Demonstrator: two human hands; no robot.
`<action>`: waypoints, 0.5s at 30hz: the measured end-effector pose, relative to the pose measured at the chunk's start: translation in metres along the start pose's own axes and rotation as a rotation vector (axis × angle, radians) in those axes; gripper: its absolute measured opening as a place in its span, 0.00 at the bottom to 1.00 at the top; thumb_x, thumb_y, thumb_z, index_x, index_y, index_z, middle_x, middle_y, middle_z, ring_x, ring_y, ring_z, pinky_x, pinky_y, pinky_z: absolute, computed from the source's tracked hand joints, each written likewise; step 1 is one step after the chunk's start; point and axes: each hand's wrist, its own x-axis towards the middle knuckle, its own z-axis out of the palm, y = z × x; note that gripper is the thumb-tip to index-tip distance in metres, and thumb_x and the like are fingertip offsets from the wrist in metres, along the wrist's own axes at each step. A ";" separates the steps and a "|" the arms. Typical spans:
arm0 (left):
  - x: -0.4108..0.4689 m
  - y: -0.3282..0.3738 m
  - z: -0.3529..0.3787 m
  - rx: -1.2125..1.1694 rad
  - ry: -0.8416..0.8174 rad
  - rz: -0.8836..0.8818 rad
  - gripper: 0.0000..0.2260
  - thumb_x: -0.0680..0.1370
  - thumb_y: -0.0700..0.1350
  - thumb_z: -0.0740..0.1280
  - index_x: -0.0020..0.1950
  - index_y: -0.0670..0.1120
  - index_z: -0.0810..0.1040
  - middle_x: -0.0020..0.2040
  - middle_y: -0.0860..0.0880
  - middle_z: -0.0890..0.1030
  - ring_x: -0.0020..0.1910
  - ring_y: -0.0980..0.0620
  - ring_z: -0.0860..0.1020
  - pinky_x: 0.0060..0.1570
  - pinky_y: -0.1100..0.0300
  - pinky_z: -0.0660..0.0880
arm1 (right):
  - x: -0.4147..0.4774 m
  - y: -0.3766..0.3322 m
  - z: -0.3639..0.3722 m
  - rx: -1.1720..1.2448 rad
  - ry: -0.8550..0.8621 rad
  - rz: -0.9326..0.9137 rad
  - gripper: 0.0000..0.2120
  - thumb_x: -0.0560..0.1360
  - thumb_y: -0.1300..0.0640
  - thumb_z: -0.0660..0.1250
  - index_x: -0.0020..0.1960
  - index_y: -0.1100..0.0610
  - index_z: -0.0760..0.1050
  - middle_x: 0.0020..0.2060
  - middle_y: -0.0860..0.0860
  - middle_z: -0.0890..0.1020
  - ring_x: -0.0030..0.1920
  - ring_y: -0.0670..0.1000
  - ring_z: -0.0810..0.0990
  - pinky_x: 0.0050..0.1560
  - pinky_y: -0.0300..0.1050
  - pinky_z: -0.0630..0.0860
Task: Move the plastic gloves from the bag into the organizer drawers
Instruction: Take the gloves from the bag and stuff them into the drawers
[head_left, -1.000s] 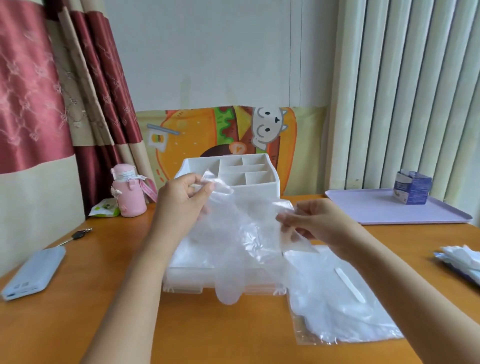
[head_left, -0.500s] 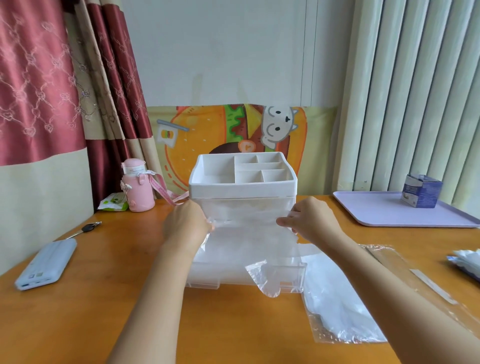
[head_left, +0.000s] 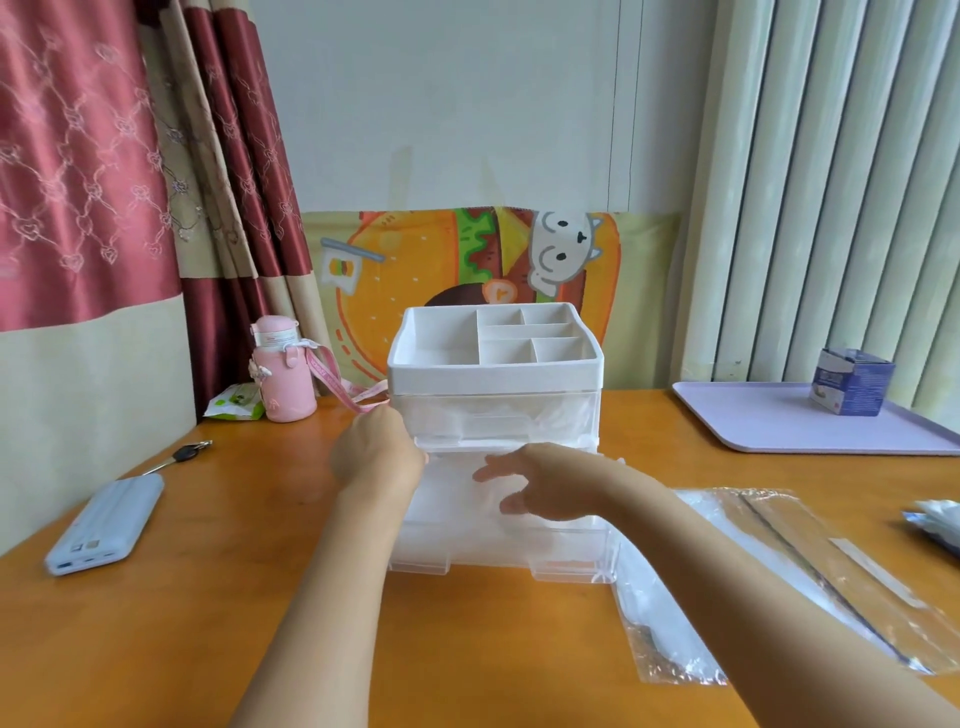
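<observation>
The wooden table (head_left: 208, 597) carries everything. On it, straight ahead of both hands, stands the white organizer (head_left: 493, 379). Its open top is split into one wide compartment and five small ones, all bare inside. Below that, the upper clear drawer (head_left: 498, 415) sits closed, just beyond the fingertips, with crumpled see-through film showing behind its front. The lower drawer (head_left: 467, 551) is pulled out toward the person, and the plastic gloves (head_left: 457, 499) lie in it as a pale layer directly under the right hand's fingers.

The right hand (head_left: 550, 483) reaches in from the right, its fingers (head_left: 493, 473) straight and slightly spread, flat over the gloves and gripping nothing. The left hand (head_left: 376, 457) is at the organizer's left front corner. Only its back shows, so I cannot tell whether its fingers grip anything.

The clear bag (head_left: 779, 571) lies flat to the right of the right forearm, with whitish film still inside its near end.

Far right of the fingers, a lavender tray (head_left: 769, 421) holds a blue box (head_left: 852, 382). Well left of the left hand lie a pale blue power bank (head_left: 106, 525) and a key (head_left: 184, 456), with a pink bottle (head_left: 283, 374) standing beyond them.
</observation>
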 end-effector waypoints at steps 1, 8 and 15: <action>0.000 -0.001 0.000 -0.009 0.001 -0.002 0.10 0.75 0.47 0.72 0.53 0.45 0.78 0.50 0.47 0.81 0.47 0.47 0.79 0.32 0.60 0.68 | 0.004 0.002 0.002 -0.030 -0.018 0.007 0.24 0.78 0.56 0.65 0.73 0.46 0.65 0.74 0.46 0.64 0.72 0.50 0.65 0.69 0.42 0.59; -0.013 0.004 -0.025 -0.078 0.032 0.107 0.16 0.75 0.48 0.72 0.58 0.41 0.77 0.57 0.45 0.80 0.53 0.44 0.78 0.40 0.58 0.69 | 0.012 0.007 0.012 -0.112 -0.095 0.008 0.28 0.79 0.50 0.63 0.76 0.49 0.58 0.76 0.49 0.58 0.75 0.52 0.57 0.71 0.45 0.55; -0.027 0.018 -0.007 -0.095 -0.413 0.367 0.10 0.76 0.45 0.70 0.53 0.40 0.82 0.46 0.42 0.82 0.38 0.51 0.75 0.37 0.62 0.72 | 0.023 0.011 0.016 -0.182 -0.140 -0.001 0.25 0.80 0.46 0.60 0.75 0.49 0.60 0.72 0.51 0.65 0.73 0.55 0.60 0.70 0.50 0.60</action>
